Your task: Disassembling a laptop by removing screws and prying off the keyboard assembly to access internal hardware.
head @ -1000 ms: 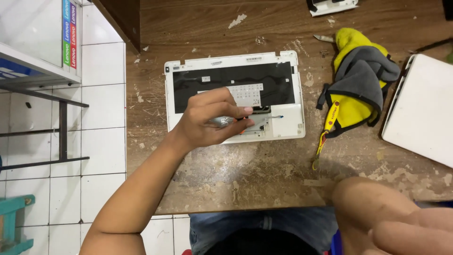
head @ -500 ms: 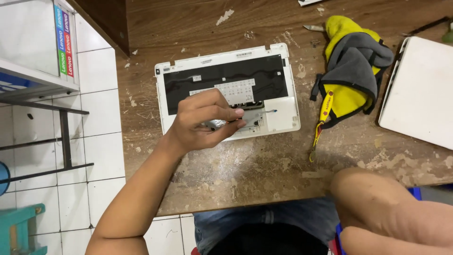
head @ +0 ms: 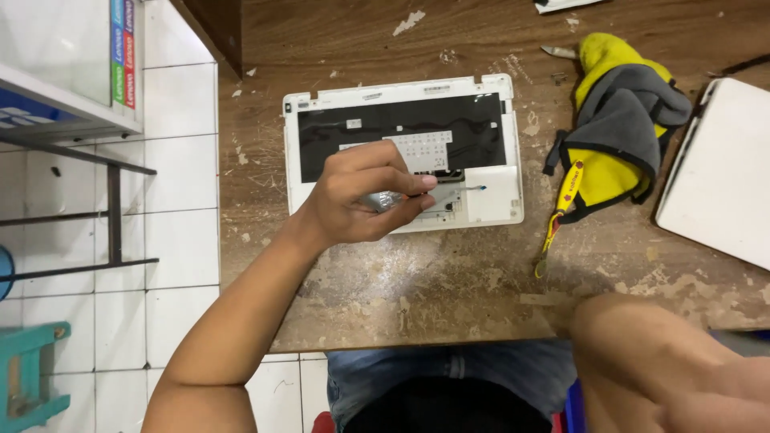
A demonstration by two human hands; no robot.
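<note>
White laptop shell (head: 401, 104) with black bay, yellow-and-grey cloth (head: 622, 136), scuffed brown table (head: 449, 281).

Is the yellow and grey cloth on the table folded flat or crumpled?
Crumpled. The yellow and grey cloth lies bunched in uneven folds on the wooden table, right of the white laptop shell.

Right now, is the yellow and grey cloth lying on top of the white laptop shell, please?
No, the yellow and grey cloth lies on the bare wooden table, to the right of the white laptop shell.

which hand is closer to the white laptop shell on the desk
Left. The left hand rests over the white laptop shell, pinching a small silvery part. The right arm sits low at the near table edge, away from the shell, its hand mostly out of frame.
</note>
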